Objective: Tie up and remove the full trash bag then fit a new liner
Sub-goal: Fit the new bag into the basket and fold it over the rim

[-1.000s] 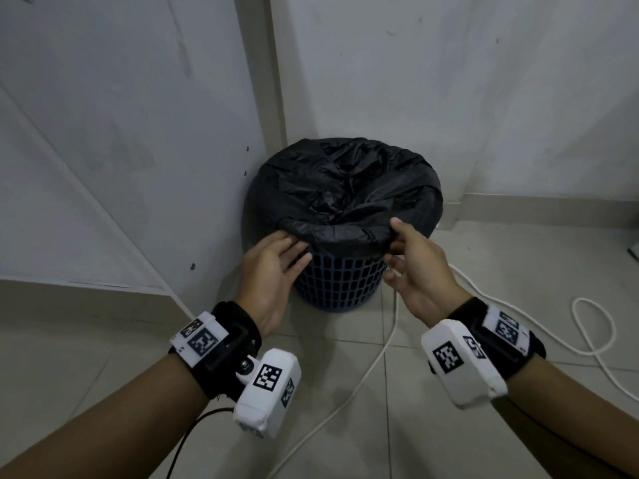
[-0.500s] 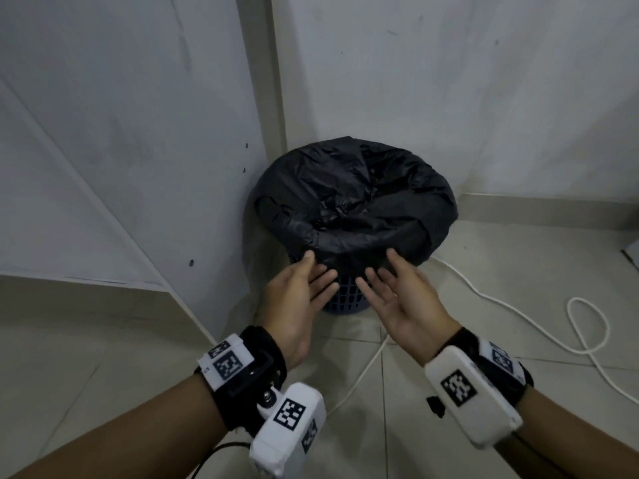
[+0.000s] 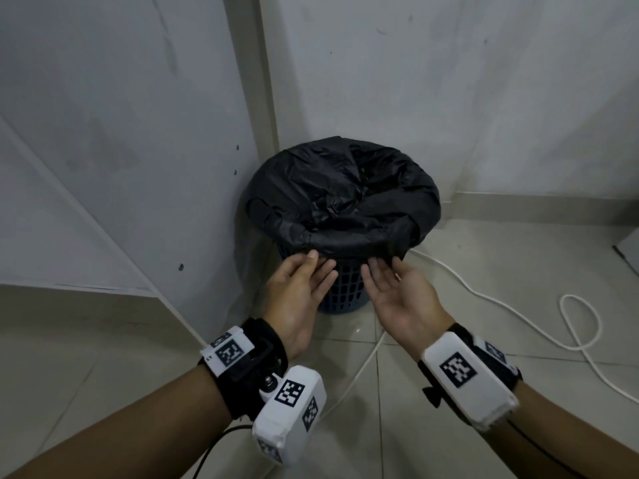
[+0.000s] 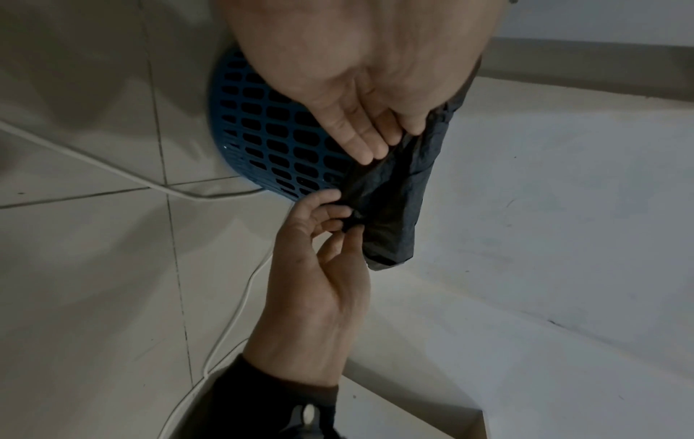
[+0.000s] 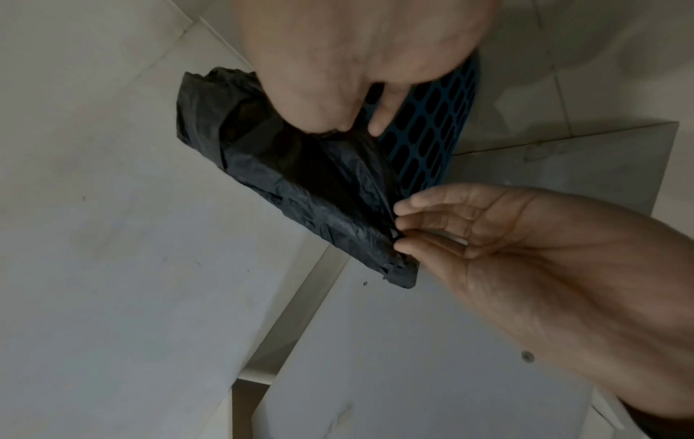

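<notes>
A blue lattice basket stands in the wall corner. A black liner is folded over its rim. Both hands are at the near side of the rim, palms turned up. The straight fingers of my left hand touch the liner's hanging hem, and the thumb lies along its edge. My right hand has its fingers curled, and the left wrist view shows them pinching a bit of the hem. What lies inside the liner is hidden by its folds.
A white cable snakes over the tiled floor to the right of the basket and passes under my hands. A pale panel closes the left side and a wall stands behind. Open floor lies in front.
One second ago both hands were at the rim's near edge. They drew back with open palms, and now they are at the hem again, closer together, the right pinching it.
</notes>
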